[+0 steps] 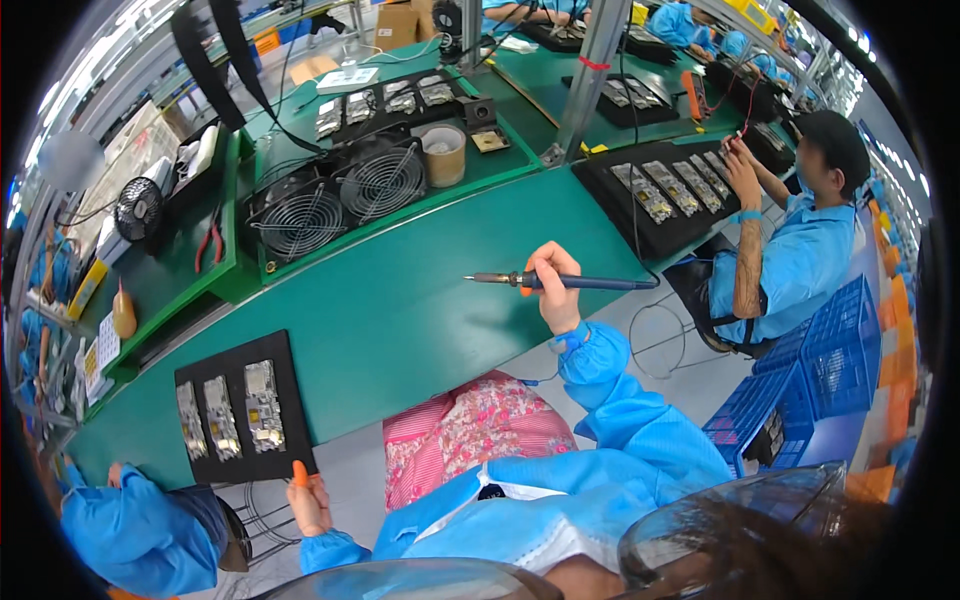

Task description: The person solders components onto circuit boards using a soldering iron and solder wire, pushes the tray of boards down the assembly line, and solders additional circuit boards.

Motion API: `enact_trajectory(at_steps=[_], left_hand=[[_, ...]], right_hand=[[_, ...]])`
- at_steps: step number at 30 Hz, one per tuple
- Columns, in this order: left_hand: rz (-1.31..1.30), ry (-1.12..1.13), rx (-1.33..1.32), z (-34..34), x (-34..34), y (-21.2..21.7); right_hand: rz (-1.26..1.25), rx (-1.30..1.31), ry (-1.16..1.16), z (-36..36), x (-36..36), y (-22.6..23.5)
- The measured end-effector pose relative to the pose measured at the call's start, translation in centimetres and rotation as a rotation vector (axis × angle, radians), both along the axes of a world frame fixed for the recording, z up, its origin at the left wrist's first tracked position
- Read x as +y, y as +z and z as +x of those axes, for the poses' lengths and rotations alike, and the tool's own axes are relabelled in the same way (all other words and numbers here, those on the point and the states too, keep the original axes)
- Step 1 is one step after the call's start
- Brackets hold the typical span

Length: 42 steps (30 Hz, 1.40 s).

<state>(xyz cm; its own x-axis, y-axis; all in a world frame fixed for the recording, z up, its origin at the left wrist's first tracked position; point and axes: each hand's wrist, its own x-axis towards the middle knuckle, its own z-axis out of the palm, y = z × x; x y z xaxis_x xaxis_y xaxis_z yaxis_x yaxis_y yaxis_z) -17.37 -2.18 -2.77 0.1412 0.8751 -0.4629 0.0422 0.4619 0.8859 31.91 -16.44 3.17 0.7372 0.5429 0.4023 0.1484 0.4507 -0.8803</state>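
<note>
My right hand [551,283] is closed around the dark blue handle of a soldering iron [610,284], held over the green bench with its metal tip pointing left. Its cord trails off from the handle's right end. Low on the left, my left hand [310,503] pinches the near corner of a black foam tray [283,400], an orange finger cot on one finger lying over the tray's edge. Three circuit boards [264,407] lie in that tray, which juts past the bench's near edge.
Two fans with wire guards [300,222] and a tape roll [443,155] stand behind the green bench top [420,310]. Another black tray of boards [650,205] lies to the right, beside a seated co-worker [790,240]. Blue crates [835,340] stand at right; another person [140,535] sits at lower left.
</note>
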Motion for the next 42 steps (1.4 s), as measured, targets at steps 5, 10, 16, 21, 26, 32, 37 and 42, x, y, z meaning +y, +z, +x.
enact_trajectory(at_steps=[5,10,16,21,26,32,37,42], left_hand=[[-0.375,-0.203,-0.291,9.1,-4.5,0.9],[-0.628,-0.387,-0.489,20.1,-7.4,1.1],[-0.818,-0.658,-0.555,29.3,-9.8,1.2],[-0.77,-0.698,-0.559,33.3,-11.7,-0.1],[-0.79,-0.68,-0.577,35.1,-10.8,2.7],[-0.841,-0.968,-0.651,33.4,-7.3,3.5],[-0.944,-0.304,-1.217,24.9,-6.1,4.3],[-0.28,-0.205,-1.072,19.8,-2.2,5.8]], right_hand=[[-0.035,0.054,-0.002,0.3,0.1,-0.7],[-0.023,0.033,0.007,1.0,0.6,-0.2],[-0.083,0.082,-0.095,1.8,-1.0,-0.1],[0.006,0.04,-0.161,2.4,-2.4,0.2],[-0.035,0.059,-0.104,1.6,-0.4,3.1],[-0.125,0.076,0.032,0.6,2.7,3.9],[-0.253,0.023,0.202,-0.2,4.0,4.1],[-0.362,-0.016,0.345,-2.4,6.5,4.6]])
